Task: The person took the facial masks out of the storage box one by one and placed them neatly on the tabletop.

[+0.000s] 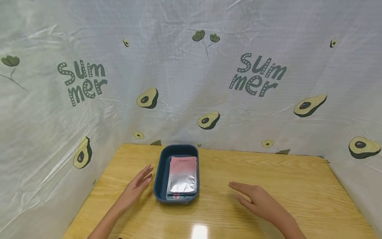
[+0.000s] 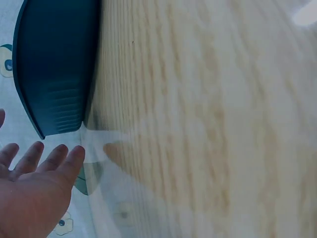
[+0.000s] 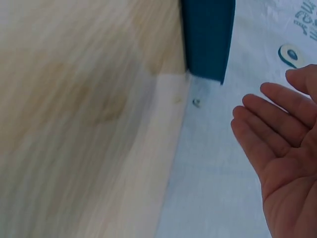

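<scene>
A dark blue plastic bin (image 1: 161, 179) with rounded corners sits on the wooden table, left of centre. Inside it lies a stack of flat sachets, the top sachet (image 1: 182, 174) pink fading to silver. My left hand (image 1: 138, 186) is just left of the bin, fingers extended toward its side and holding nothing. In the left wrist view the bin's outer wall (image 2: 57, 64) rises beyond the fingertips. My right hand (image 1: 259, 202) hovers over the table well to the right of the bin, palm facing inward, fingers straight and nothing held. The bin's wall (image 3: 208, 39) shows past that hand in the right wrist view.
The glossy wooden table (image 1: 268, 169) carries a bright light reflection near its front. A pale cloth (image 1: 179, 66) printed with avocados, flowers and "summer" lettering hangs behind the table and along both sides. The bin stands near the table's back edge.
</scene>
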Demonstrator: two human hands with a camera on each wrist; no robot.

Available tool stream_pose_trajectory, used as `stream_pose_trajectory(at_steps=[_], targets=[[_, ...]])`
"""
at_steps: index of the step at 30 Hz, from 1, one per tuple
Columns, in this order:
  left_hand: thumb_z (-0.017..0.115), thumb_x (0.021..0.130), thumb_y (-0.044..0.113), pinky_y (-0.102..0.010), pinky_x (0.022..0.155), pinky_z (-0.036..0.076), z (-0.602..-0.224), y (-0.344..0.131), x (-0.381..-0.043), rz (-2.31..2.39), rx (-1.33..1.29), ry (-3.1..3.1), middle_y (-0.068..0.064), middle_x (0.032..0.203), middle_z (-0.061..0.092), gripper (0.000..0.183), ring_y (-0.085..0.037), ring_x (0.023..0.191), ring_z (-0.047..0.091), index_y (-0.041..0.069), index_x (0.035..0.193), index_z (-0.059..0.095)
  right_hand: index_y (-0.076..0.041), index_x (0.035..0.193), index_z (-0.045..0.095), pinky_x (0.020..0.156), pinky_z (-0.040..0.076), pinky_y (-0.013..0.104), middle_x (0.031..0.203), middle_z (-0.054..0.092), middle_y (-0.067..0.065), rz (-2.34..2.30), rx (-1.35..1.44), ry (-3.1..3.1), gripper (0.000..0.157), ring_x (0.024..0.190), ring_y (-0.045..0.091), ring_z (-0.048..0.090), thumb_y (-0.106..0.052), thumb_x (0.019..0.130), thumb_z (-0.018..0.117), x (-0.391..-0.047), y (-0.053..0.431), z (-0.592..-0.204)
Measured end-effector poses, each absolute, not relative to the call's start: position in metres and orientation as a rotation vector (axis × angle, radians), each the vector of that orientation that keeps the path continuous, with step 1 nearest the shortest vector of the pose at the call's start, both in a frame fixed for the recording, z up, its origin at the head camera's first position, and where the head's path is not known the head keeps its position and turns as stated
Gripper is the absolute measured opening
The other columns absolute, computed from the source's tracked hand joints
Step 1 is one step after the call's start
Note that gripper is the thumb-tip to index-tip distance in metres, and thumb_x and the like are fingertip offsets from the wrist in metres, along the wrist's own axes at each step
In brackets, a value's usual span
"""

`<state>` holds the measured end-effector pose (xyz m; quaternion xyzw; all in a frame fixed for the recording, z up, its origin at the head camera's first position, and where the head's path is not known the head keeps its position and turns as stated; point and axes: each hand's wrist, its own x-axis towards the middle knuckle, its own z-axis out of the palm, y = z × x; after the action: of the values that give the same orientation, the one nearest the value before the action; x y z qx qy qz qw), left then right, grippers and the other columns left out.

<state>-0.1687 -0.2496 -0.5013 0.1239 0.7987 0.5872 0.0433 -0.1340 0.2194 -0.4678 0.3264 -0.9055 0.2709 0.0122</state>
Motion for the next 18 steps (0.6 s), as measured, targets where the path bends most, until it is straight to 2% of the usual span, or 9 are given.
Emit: stream_pose_trajectory(at_steps=[3, 11, 14, 18], targets=[[0.053, 0.108, 0.019, -0.013, 0.102, 0.041, -0.504, -0.251, -0.171, 1.841, 0.409, 2.370, -0.020, 0.163, 0.030, 0.058, -0.042, 0.146, 0.032, 0.012, 0.161, 0.029, -0.011, 0.143, 0.059, 0.095, 0.057, 0.040, 0.141, 0.062, 0.004, 0.878, 1.061, -2.817, 0.039, 0.124, 0.022, 0.062, -0.024, 0.106, 0.056, -0.149, 0.204, -0.466], [0.056, 0.106, 0.019, -0.016, 0.101, 0.045, -0.509, -0.252, -0.175, 1.875, 0.400, 2.310, -0.020, 0.164, 0.027, 0.061, -0.040, 0.147, 0.031, 0.006, 0.160, 0.030, -0.014, 0.142, 0.060, 0.100, 0.054, 0.042, 0.140, 0.063, 0.002, 0.992, 1.218, -2.744, 0.039, 0.123, 0.023, 0.064, -0.030, 0.107, 0.055, -0.189, 0.163, -0.455], [0.057, 0.106, 0.021, -0.018, 0.101, 0.047, -0.508, -0.249, -0.178, 1.895, 0.366, 2.262, -0.018, 0.164, 0.029, 0.060, -0.031, 0.146, 0.036, 0.006, 0.159, 0.033, -0.016, 0.141, 0.061, 0.100, 0.054, 0.040, 0.139, 0.063, 0.000, 1.032, 1.244, -2.736, 0.039, 0.120, 0.023, 0.065, -0.033, 0.106, 0.055, -0.206, 0.153, -0.452], [0.056, 0.106, 0.022, -0.022, 0.101, 0.049, -0.508, -0.246, -0.181, 1.946, 0.311, 2.172, -0.021, 0.161, 0.034, 0.057, -0.015, 0.138, 0.049, 0.007, 0.158, 0.036, -0.016, 0.139, 0.063, 0.100, 0.054, 0.038, 0.138, 0.064, 0.000, 1.037, 1.285, -2.730, 0.039, 0.120, 0.023, 0.064, -0.033, 0.105, 0.058, -0.229, 0.140, -0.450]])
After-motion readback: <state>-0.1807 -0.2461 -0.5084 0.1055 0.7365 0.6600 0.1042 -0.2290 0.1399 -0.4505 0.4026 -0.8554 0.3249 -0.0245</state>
